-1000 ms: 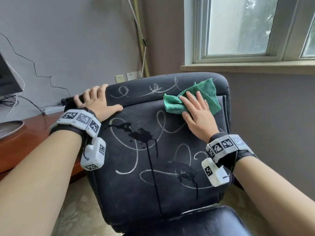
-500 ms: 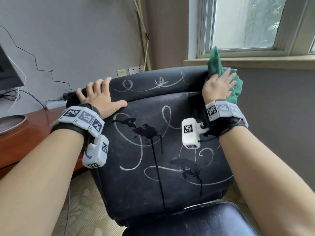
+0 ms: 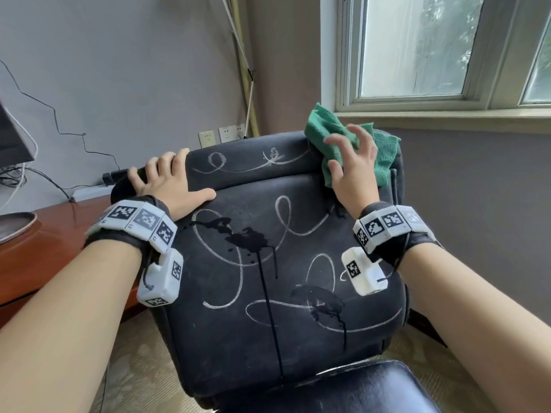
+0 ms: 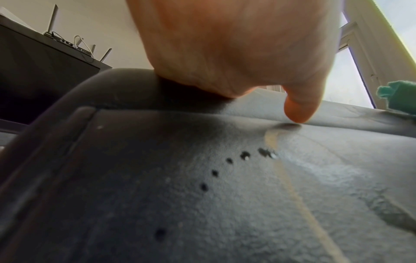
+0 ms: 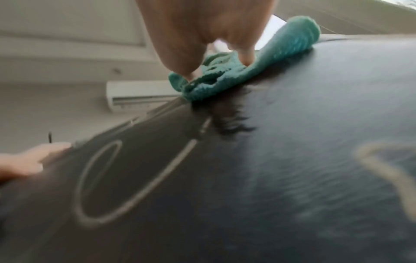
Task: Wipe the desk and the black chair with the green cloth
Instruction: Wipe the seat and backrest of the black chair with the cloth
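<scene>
The black chair's backrest (image 3: 268, 293) faces me, marked with white chalk loops and black ink runs. My left hand (image 3: 170, 180) grips its top left corner, fingers curled over the edge and thumb lying on the front; the left wrist view shows that thumb (image 4: 299, 106) touching the leather (image 4: 225, 195). At the top right corner, the green cloth (image 3: 322, 123) lies bunched on the backrest. My right hand (image 3: 351, 168) sits on it with curled, spread fingers. In the right wrist view, fingertips (image 5: 245, 55) dig into the cloth (image 5: 281, 58). The reddish desk (image 3: 44, 242) stands at the left.
A monitor (image 3: 12, 138) and its round base (image 3: 15, 228) stand on the desk, with cables and a power strip (image 3: 89, 192) behind. The window sill (image 3: 447, 117) runs just behind the chair's top right. The black seat (image 3: 343, 389) is below.
My right hand carried the cloth from the front of the backrest up to its top right corner and now claws over it. The left hand kept its grip.
</scene>
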